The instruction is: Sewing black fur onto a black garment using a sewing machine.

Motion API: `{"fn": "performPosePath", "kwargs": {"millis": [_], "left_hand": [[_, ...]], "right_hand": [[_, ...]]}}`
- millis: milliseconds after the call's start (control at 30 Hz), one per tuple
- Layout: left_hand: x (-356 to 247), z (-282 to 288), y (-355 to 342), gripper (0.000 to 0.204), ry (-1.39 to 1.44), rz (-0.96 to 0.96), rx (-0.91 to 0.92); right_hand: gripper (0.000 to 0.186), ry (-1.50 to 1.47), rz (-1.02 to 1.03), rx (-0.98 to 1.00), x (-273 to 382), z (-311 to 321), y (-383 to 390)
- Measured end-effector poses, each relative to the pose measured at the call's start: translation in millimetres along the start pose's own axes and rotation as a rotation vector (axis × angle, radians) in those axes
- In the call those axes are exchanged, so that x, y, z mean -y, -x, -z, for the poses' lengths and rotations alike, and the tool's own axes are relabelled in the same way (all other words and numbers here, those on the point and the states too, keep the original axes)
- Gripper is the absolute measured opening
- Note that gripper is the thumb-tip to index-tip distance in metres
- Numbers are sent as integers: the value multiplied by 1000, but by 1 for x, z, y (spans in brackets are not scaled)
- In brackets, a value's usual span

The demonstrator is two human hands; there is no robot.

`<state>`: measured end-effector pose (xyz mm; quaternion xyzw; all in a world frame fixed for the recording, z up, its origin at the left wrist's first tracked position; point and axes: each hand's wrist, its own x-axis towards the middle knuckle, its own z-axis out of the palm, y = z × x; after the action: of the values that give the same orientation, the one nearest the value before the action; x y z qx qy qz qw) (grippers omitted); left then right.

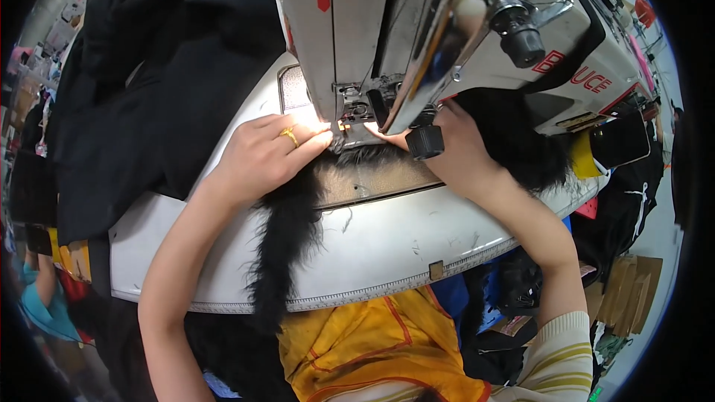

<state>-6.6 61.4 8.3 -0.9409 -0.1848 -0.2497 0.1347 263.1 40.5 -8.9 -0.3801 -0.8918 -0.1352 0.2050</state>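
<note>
A strip of black fur [281,260] runs under the needle area of a white sewing machine [304,15] and hangs over the table's front edge on the left. My left hand [261,152], with a gold-coloured ring, pinches the fur between thumb and fingers just left of the presser foot [357,110]. On the other side my right hand [460,150] grips the fur, one digit reaching toward the needle. A black knob [425,142] and the machine head hide part of its fingers. More black fur [532,160] lies beyond the right hand. The machine's lamp lights the stitching spot brightly.
The white machine table [402,242] has a measuring tape [372,291] along its curved front edge. Black cloth [164,82] is heaped at the left. A yellow-orange apron [365,342] covers my lap. Cardboard [633,294] stands at the right, and another person's arm [46,279] shows far left.
</note>
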Motion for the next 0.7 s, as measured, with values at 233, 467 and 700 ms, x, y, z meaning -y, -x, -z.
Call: {"fn": "performPosePath", "kwargs": {"millis": [233, 467, 700], "left_hand": [[-4, -13, 1, 26, 100, 177, -56], [-13, -8, -2, 17, 49, 342, 58], [-35, 30, -10, 15, 1033, 956, 102]], "right_hand": [[18, -97, 9, 23, -12, 7, 1], [37, -145, 155, 45, 21, 21, 3], [59, -1974, -642, 490, 77, 24, 2]]}}
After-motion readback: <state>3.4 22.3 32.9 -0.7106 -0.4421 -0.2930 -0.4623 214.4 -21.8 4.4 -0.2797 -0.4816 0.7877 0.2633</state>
